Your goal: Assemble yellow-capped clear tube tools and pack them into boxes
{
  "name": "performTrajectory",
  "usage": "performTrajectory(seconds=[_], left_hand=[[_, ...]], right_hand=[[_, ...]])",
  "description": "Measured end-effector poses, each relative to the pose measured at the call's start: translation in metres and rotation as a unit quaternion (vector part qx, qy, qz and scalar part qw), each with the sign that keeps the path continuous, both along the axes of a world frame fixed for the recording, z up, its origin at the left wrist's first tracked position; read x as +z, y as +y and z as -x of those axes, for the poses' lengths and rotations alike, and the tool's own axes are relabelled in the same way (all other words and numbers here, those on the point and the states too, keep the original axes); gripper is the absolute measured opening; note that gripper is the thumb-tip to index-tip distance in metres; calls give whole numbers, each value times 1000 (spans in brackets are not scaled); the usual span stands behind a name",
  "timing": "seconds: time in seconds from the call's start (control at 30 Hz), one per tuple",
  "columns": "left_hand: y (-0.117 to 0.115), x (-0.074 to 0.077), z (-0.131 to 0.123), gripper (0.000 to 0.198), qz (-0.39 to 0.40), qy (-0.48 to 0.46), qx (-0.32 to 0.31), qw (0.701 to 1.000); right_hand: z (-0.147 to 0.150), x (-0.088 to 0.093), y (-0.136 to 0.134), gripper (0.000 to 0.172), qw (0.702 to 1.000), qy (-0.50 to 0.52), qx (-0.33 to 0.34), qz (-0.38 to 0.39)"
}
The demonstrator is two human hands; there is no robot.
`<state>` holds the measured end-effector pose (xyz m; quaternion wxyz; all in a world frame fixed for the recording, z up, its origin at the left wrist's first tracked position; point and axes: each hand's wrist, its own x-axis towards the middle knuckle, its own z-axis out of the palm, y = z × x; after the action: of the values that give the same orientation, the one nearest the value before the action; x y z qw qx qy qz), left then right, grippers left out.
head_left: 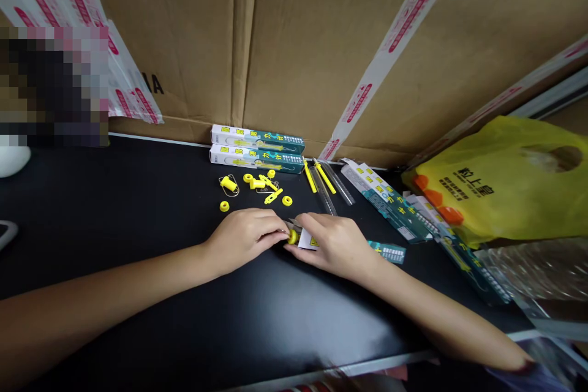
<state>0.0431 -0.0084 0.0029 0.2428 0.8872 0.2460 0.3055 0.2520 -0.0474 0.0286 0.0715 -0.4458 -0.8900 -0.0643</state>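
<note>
My left hand [245, 236] and my right hand [331, 244] meet at the middle of a black table [138, 220]. The left fingers pinch a small yellow part [293, 236] fixed to a clear tube. Under the right hand lies a long teal and white box [390, 252], which it grips while its fingers touch the same yellow part. Just beyond the hands lie several loose yellow parts [257, 187].
Two closed teal boxes [257, 148] lie stacked at the back against a cardboard wall [294, 43]. Clear tubes with yellow rods [324, 184] and more flat boxes [386, 196] lie to the right. A yellow plastic bag [509, 177] sits far right.
</note>
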Motion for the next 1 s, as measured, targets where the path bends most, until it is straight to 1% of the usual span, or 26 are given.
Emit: performTrajectory(seconds=[0.13, 0.2, 0.27, 0.43, 0.7, 0.87, 1.0], left_hand=[[-5, 4, -3, 12, 149, -50, 45, 987], [-7, 5, -4, 12, 185, -68, 52, 979], [-8, 5, -5, 11, 189, -75, 47, 978], [-7, 2, -5, 13, 161, -91, 46, 982], [-7, -3, -7, 12, 209, -139, 51, 967], [-8, -5, -9, 15, 213, -146, 62, 964], [-11, -2, -9, 13, 220, -130, 25, 966]], right_hand=[[0, 3, -2, 35, 1000, 12, -3, -1], [1, 4, -2, 34, 1000, 14, -6, -3], [2, 3, -3, 34, 1000, 12, -6, -2], [4, 0, -4, 33, 1000, 3, -7, -8], [4, 4, -4, 34, 1000, 12, -14, -11], [5, 4, -5, 34, 1000, 16, -17, -15], [8, 4, -7, 32, 1000, 19, 4, -2]])
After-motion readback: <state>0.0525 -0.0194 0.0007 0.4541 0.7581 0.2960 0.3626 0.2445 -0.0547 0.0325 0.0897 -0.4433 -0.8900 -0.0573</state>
